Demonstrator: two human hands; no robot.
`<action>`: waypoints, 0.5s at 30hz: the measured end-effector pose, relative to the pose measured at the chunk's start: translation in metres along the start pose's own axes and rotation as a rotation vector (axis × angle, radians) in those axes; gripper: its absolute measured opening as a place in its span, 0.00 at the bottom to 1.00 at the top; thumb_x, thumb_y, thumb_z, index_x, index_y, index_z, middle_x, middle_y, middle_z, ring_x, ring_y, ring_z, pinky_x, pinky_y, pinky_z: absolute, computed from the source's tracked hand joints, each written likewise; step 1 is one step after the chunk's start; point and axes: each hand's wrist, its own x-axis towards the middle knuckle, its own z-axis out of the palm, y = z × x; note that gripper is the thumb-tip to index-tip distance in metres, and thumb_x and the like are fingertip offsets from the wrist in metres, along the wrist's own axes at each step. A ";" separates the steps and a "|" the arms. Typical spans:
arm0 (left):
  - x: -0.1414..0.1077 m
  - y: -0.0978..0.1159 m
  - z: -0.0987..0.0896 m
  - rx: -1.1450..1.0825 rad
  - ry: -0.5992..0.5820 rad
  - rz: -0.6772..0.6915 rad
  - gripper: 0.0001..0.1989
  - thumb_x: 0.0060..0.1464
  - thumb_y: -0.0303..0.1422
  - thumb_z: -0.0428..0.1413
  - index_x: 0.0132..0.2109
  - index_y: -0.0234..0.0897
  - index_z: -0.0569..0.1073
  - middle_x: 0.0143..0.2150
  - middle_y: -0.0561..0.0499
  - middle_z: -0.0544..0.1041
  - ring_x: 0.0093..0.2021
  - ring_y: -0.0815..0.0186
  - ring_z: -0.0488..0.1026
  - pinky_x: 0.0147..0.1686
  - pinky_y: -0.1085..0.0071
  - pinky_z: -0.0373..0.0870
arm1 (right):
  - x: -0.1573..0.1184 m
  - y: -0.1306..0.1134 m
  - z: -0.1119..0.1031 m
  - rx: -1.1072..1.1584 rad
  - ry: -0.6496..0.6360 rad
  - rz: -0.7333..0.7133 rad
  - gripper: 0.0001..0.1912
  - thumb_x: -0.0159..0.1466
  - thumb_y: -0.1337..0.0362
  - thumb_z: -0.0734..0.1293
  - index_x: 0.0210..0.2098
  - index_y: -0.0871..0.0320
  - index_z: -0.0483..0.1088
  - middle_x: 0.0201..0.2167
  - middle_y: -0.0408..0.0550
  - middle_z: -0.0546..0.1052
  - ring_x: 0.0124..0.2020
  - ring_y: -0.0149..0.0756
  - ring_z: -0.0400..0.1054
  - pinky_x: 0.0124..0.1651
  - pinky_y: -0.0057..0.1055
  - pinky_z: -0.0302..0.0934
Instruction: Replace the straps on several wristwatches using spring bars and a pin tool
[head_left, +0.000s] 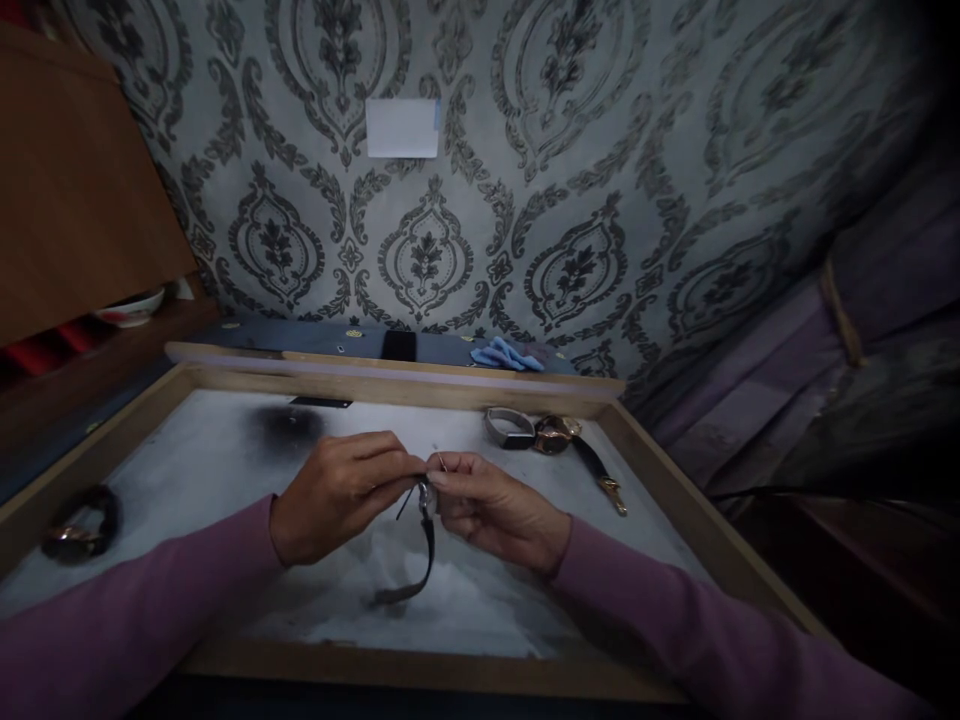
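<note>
A wristwatch with a small silver case and a dark strap is held above the middle of a wooden-framed tray. One strap half hangs down and curls to the left. My right hand is closed on the watch case from the right. From the left, my left hand pinches the watch near the top of the case, fingertips meeting those of my right hand. Fingers cover part of the case and upper strap. A thin, pointed bit shows above my right fingertips; I cannot tell what it is.
On the tray's right lie a grey-banded watch, a rose-gold watch and a black-and-gold watch. Another dark watch sits at far left. Behind the rim are a blue cloth and a black flat object.
</note>
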 end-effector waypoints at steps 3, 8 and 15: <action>0.001 -0.001 -0.001 -0.120 -0.048 -0.081 0.09 0.64 0.29 0.49 0.44 0.34 0.75 0.33 0.48 0.75 0.32 0.68 0.71 0.32 0.74 0.66 | 0.000 -0.001 0.000 -0.030 0.038 -0.021 0.18 0.47 0.62 0.79 0.26 0.60 0.66 0.14 0.30 0.53 0.17 0.20 0.37 0.20 0.24 0.28; 0.008 -0.002 -0.006 -0.413 -0.296 -0.397 0.07 0.57 0.28 0.51 0.40 0.35 0.74 0.34 0.51 0.77 0.32 0.68 0.71 0.34 0.73 0.67 | -0.001 -0.004 -0.001 -0.207 0.097 -0.073 0.15 0.48 0.61 0.77 0.24 0.61 0.69 0.14 0.31 0.57 0.16 0.20 0.40 0.20 0.25 0.30; 0.010 -0.008 -0.007 -0.768 -0.516 -0.632 0.10 0.56 0.36 0.55 0.37 0.34 0.75 0.31 0.51 0.76 0.33 0.67 0.70 0.34 0.73 0.64 | -0.004 -0.007 0.003 -0.499 0.095 -0.150 0.13 0.49 0.59 0.76 0.23 0.61 0.72 0.15 0.35 0.64 0.18 0.22 0.47 0.21 0.25 0.37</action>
